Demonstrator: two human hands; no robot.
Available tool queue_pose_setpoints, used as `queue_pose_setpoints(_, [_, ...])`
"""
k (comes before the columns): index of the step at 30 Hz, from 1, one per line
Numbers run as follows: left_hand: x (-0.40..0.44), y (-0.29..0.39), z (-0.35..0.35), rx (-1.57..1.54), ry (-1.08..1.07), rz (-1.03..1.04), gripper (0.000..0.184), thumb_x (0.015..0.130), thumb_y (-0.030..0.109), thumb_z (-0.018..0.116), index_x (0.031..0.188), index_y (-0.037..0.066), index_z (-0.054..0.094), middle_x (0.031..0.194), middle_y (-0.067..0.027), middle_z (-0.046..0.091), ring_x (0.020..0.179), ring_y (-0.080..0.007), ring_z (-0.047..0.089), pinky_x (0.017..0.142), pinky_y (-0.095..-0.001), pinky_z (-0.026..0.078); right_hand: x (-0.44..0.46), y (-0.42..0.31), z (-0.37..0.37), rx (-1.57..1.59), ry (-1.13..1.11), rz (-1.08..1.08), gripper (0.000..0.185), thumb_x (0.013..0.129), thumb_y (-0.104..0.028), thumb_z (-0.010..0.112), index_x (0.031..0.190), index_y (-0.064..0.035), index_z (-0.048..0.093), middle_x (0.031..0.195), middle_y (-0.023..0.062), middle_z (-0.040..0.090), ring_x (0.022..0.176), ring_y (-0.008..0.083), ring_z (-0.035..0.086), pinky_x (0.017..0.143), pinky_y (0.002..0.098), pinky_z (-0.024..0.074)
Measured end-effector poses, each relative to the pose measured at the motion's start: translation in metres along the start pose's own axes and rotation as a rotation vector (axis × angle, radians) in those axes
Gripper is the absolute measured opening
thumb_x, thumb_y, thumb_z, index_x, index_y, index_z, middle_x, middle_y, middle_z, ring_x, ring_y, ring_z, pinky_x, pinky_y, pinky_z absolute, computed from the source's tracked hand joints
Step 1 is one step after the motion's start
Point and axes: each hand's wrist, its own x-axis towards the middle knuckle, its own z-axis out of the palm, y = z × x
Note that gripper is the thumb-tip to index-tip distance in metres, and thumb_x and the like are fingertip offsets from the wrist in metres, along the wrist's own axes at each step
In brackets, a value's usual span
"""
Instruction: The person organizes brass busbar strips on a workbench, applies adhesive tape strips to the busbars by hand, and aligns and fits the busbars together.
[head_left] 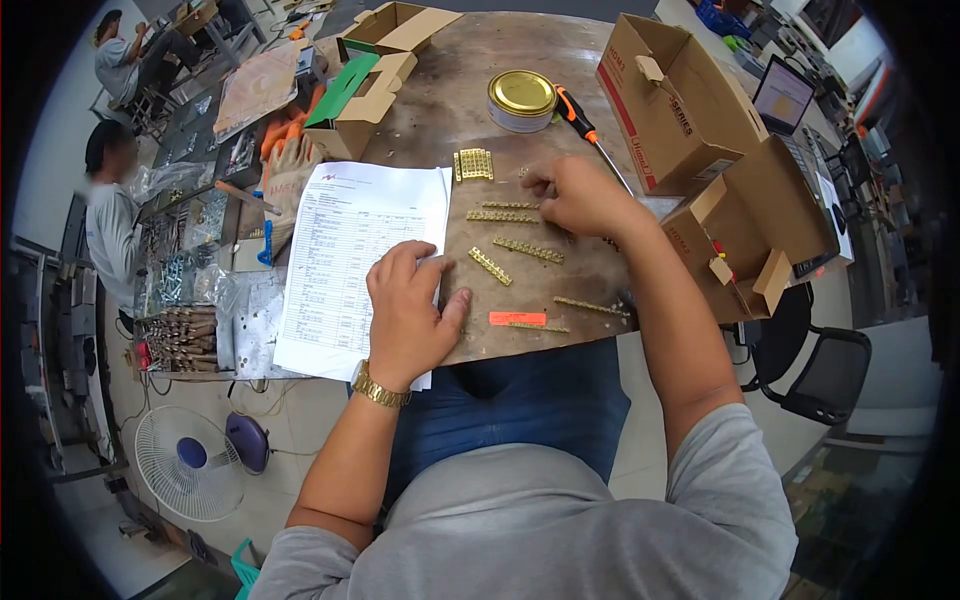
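My left hand [410, 310] lies with its fingers spread on the right edge of a stack of printed sheets [345, 260]. My right hand [588, 200] hovers low over the table, fingers curled in; what they hold, if anything, I cannot make out. Just below its fingertips is a brass terminal strip [503, 216]. Nearer me lie more brass strips, among them a slanted strip [490, 266] and another strip [528, 250]. A row of several brass strips [473, 165] sits side by side beyond the paper. An orange label [517, 319] lies near the front edge.
A round tin [521, 98] and a screwdriver [580, 112] are at the back. Cardboard boxes [680, 110] stand right, with a green-flapped box [360, 100] at left. Gloves [290, 165] and metal parts [185, 335] lie left. Two people, a fan [190, 462] and a laptop [783, 95] are around.
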Motion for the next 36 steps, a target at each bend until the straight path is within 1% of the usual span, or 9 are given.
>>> queue_pose_setpoints(2, [0.000,0.001,-0.001,-0.005,-0.004,-0.004,0.039,0.089,0.022,0.084,0.123,0.006,0.075,0.134,-0.0162,0.067,0.134,-0.0380,0.059,0.114,-0.0512,0.040,-0.006,0.000,-0.008,0.011,0.043,0.021,0.034,0.093,-0.005,0.071,0.125,-0.0014,0.082,0.117,0.0207,0.083,0.108,0.0351,0.080,0.095,0.0442,0.0622])
queue_pose_setpoints(5, [0.000,0.001,-0.001,-0.006,-0.005,-0.005,0.039,0.089,0.022,0.084,0.123,0.006,0.075,0.134,-0.0163,0.066,0.134,-0.0379,0.059,0.114,-0.0512,0.040,-0.013,-0.005,-0.017,0.072,0.033,0.090,0.031,0.095,-0.006,0.073,0.123,-0.0013,0.082,0.116,0.0215,0.083,0.108,0.0340,0.080,0.095,0.0439,0.0622])
queue_pose_setpoints(8, [0.000,0.001,0.000,0.002,-0.001,-0.005,0.039,0.089,0.022,0.084,0.123,0.006,0.075,0.134,-0.0164,0.067,0.134,-0.0380,0.059,0.114,-0.0512,0.040,-0.011,0.006,-0.012,0.037,-0.011,0.033,0.029,0.095,-0.009,0.075,0.122,-0.0025,0.083,0.115,0.0213,0.082,0.108,0.0354,0.079,0.096,0.0456,0.0618])
queue_pose_setpoints(11, [0.001,0.002,-0.001,-0.002,-0.007,-0.007,0.039,0.089,0.023,0.084,0.123,0.006,0.075,0.135,-0.0165,0.067,0.134,-0.0381,0.059,0.114,-0.0511,0.040,-0.010,0.003,-0.002,-0.068,-0.002,-0.032,0.024,0.096,-0.007,0.077,0.119,-0.0030,0.084,0.113,0.0180,0.082,0.106,0.0349,0.078,0.095,0.0445,0.0609])
queue_pose_setpoints(14, [0.000,0.001,-0.001,-0.001,-0.007,-0.002,0.039,0.089,0.022,0.084,0.123,0.006,0.075,0.135,-0.0166,0.067,0.133,-0.0381,0.059,0.114,-0.0508,0.040,-0.006,0.001,0.008,-0.108,-0.013,-0.053,0.021,0.097,-0.008,0.077,0.117,-0.0044,0.085,0.113,0.0181,0.082,0.106,0.0377,0.077,0.095,0.0457,0.0606])
queue_pose_setpoints(20, [0.001,0.002,-0.001,0.002,-0.003,0.004,0.040,0.089,0.022,0.085,0.123,0.006,0.075,0.134,-0.0162,0.066,0.132,-0.0377,0.059,0.114,-0.0504,0.040,-0.002,-0.005,0.011,-0.006,-0.033,-0.111,0.021,0.099,-0.008,0.075,0.117,-0.0048,0.085,0.114,0.0177,0.082,0.109,0.0383,0.077,0.097,0.0461,0.0602])
queue_pose_setpoints(29, [0.000,0.001,-0.001,0.007,0.006,0.013,0.039,0.089,0.022,0.084,0.124,0.006,0.075,0.134,-0.0157,0.066,0.132,-0.0373,0.059,0.113,-0.0502,0.041,0.001,-0.004,0.012,-0.037,-0.064,-0.112,0.022,0.101,-0.009,0.073,0.120,-0.0050,0.084,0.118,0.0175,0.081,0.114,0.0379,0.075,0.101,0.0463,0.0587])
queue_pose_setpoints(32, [0.000,0.000,0.000,0.003,0.007,0.014,0.039,0.090,0.023,0.083,0.124,0.006,0.075,0.134,-0.0157,0.066,0.132,-0.0373,0.059,0.113,-0.0503,0.041,0.003,0.004,0.017,0.024,-0.054,-0.160,0.023,0.103,-0.011,0.072,0.123,-0.0051,0.083,0.120,0.0173,0.080,0.116,0.0381,0.074,0.102,0.0472,0.0576])
queue_pose_setpoints(36, [0.000,0.000,0.000,0.007,0.002,0.012,0.039,0.091,0.023,0.083,0.125,0.006,0.075,0.134,-0.0158,0.066,0.132,-0.0373,0.059,0.113,-0.0506,0.040,0.002,-0.002,0.014,-0.001,-0.077,-0.166,0.024,0.103,-0.013,0.072,0.124,-0.0056,0.082,0.120,0.0168,0.078,0.116,0.0385,0.073,0.103,0.0476,0.0568])
